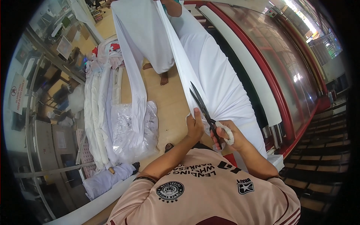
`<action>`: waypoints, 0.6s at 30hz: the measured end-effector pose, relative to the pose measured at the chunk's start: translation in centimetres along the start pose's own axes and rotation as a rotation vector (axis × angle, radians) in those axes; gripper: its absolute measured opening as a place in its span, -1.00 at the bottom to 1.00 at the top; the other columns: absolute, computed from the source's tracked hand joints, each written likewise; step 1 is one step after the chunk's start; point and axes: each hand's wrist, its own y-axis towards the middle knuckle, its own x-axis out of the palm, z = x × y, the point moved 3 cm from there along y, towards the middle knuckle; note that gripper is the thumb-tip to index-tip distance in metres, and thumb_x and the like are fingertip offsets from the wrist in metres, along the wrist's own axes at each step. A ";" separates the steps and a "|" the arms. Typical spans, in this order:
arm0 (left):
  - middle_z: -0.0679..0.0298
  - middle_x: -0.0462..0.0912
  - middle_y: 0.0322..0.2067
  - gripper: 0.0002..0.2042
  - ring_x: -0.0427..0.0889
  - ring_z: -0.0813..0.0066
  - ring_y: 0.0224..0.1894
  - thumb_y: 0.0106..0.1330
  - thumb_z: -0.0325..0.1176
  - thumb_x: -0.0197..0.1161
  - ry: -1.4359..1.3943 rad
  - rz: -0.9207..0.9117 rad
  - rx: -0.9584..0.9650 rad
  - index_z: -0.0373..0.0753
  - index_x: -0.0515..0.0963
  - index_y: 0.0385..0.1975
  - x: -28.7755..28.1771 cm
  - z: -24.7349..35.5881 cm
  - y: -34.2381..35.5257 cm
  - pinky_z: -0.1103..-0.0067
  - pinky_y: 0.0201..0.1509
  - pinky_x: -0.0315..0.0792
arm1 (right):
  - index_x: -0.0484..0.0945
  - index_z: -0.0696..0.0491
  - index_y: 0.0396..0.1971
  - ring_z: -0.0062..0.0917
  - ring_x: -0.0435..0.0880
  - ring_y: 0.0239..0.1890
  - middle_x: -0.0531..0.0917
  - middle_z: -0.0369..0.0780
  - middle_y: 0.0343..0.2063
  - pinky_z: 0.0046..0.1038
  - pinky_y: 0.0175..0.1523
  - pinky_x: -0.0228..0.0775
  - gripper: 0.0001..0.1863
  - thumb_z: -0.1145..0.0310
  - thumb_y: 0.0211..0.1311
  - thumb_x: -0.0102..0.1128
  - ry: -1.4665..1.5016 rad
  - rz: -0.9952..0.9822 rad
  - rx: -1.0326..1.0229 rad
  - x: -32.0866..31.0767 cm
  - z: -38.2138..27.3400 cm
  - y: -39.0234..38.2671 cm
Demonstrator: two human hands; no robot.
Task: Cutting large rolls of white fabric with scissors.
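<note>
My right hand [228, 134] is closed round the handles of large dark scissors [203, 106], one handle wrapped in white material. The blades point up and away from me, slightly parted, lying against white fabric [217, 69]. Just left of the scissors, my left hand [195, 126] pinches the edge of this fabric, thumb uppermost. The cloth stretches from my hands toward a co-worker at the far side, whose arm [173, 7] shows at the top beside raised white cloth [144, 30]. Folds gather near my right hand.
A long machine with a red frame [262, 63] and a white roll [243, 63] runs along the right. Wrapped fabric rolls [99, 116] and a plastic-covered bundle [131, 127] lie on the left. Dark slats [318, 157] are at lower right; the co-worker's bare feet [164, 78] stand ahead.
</note>
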 end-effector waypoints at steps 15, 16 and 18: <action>0.33 0.49 -0.70 -0.50 0.45 0.58 -0.63 0.51 -0.07 -0.21 0.057 -0.135 -0.116 -0.29 0.45 -0.56 0.7 0.1 -0.7 0.55 -0.56 0.30 | 0.47 0.16 -0.48 -0.61 0.47 -0.66 0.48 -0.27 -0.61 -0.56 -0.60 0.36 -0.55 0.01 0.26 0.19 0.018 0.003 -0.009 -0.8 -1.4 1.2; 0.33 0.48 -0.70 -0.51 0.45 0.57 -0.64 0.51 -0.08 -0.21 0.076 -0.133 -0.113 -0.29 0.45 -0.56 0.7 0.1 -0.7 0.55 -0.57 0.29 | 0.47 0.16 -0.48 -0.61 0.47 -0.66 0.48 -0.27 -0.61 -0.56 -0.60 0.36 -0.55 0.01 0.26 0.19 0.017 -0.011 -0.028 -0.7 -1.5 1.4; 0.32 0.48 -0.71 -0.51 0.46 0.55 -0.64 0.51 -0.09 -0.21 0.077 -0.121 -0.102 -0.29 0.45 -0.56 0.7 0.2 -0.8 0.54 -0.57 0.30 | 0.47 0.15 -0.49 -0.60 0.46 -0.70 0.48 -0.27 -0.65 -0.56 -0.62 0.35 -0.54 0.00 0.27 0.17 -0.044 -0.035 -0.012 -0.8 -1.5 1.8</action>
